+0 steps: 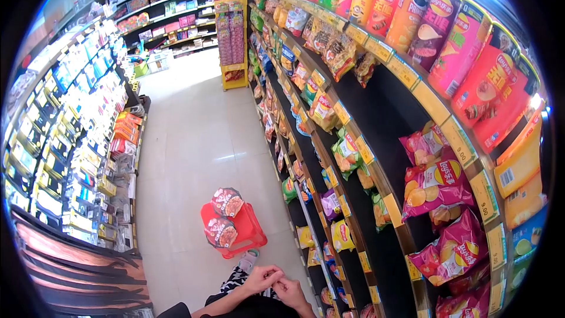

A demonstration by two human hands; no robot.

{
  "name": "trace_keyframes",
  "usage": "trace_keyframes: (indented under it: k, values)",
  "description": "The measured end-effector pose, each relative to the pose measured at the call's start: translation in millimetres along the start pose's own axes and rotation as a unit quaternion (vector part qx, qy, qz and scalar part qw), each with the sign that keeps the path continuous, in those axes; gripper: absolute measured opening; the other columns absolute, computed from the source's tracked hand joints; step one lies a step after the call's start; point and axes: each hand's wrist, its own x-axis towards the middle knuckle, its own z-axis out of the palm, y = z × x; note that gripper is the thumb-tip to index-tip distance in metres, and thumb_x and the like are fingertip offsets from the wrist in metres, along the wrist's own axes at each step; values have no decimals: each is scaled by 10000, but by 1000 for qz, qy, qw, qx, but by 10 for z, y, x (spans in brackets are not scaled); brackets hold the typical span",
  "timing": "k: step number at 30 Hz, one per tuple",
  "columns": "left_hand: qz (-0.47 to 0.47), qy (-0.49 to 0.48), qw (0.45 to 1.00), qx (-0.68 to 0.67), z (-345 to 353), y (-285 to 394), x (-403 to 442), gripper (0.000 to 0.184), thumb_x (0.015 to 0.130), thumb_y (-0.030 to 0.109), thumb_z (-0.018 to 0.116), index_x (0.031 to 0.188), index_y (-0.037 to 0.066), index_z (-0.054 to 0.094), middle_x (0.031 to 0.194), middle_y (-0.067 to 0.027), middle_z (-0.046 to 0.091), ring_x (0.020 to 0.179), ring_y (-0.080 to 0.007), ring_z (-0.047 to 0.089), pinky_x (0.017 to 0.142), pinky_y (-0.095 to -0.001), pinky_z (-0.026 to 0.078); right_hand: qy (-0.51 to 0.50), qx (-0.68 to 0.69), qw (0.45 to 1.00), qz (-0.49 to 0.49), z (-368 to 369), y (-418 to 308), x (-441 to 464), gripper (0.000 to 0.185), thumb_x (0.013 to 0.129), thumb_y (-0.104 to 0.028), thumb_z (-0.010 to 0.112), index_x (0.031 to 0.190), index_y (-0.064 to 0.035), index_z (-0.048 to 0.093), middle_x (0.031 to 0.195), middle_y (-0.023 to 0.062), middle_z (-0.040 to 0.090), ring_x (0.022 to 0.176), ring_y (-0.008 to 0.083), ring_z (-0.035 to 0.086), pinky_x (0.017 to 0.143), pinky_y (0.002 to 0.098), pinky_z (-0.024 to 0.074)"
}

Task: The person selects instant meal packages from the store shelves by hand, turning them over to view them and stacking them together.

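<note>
My left hand (262, 279) and my right hand (289, 292) meet in front of my body at the bottom of the view. Their fingers are curled and pressed together; whether anything small lies between them is hidden. On the floor just ahead stands a red plastic stool or upturned basket (252, 232). Two round food packs with dark, red-patterned lids rest on it, one pack (227, 202) farther off and the other pack (221, 232) nearer. Neither hand touches them. My foot in a light shoe (248, 260) is beside the red plastic thing.
Along the right runs a tall shelf with pink chip bags (438, 182) and chip canisters (406, 12). A rack of hanging packaged goods (70, 159) lines the left. A yellow display stand (232, 35) is farther up the tiled aisle (194, 135).
</note>
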Motion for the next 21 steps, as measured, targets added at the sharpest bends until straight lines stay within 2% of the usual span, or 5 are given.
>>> trace_keyframes:
  k: [13, 16, 21]
  values:
    - [-16, -40, 999, -5, 153, 55, 222, 202, 889, 197, 583, 895, 0, 625, 628, -15, 601, 584, -42, 551, 524, -215, 447, 35, 18, 999, 31, -222, -25, -35, 169, 844, -156, 617, 854, 13, 620, 481, 7, 406, 449, 50, 359, 415, 266, 282]
    - [-7, -33, 999, 15, 51, -34, 294, 194, 884, 191, 587, 897, 2, 629, 617, -10, 591, 569, -36, 527, 509, -219, 430, 41, 8, 999, 29, -192, -40, 63, 155, 846, -135, 620, 890, 13, 636, 513, -8, 458, 477, 31, 377, 428, 237, 295]
    - [8, 13, 1000, 13, -173, -139, 407, 181, 877, 178, 590, 898, 2, 631, 599, 3, 555, 546, -21, 465, 485, -215, 389, 64, 75, 995, 34, -84, 118, 276, 174, 859, -94, 605, 993, 9, 641, 617, -40, 539, 542, 1, 412, 467, 180, 318]
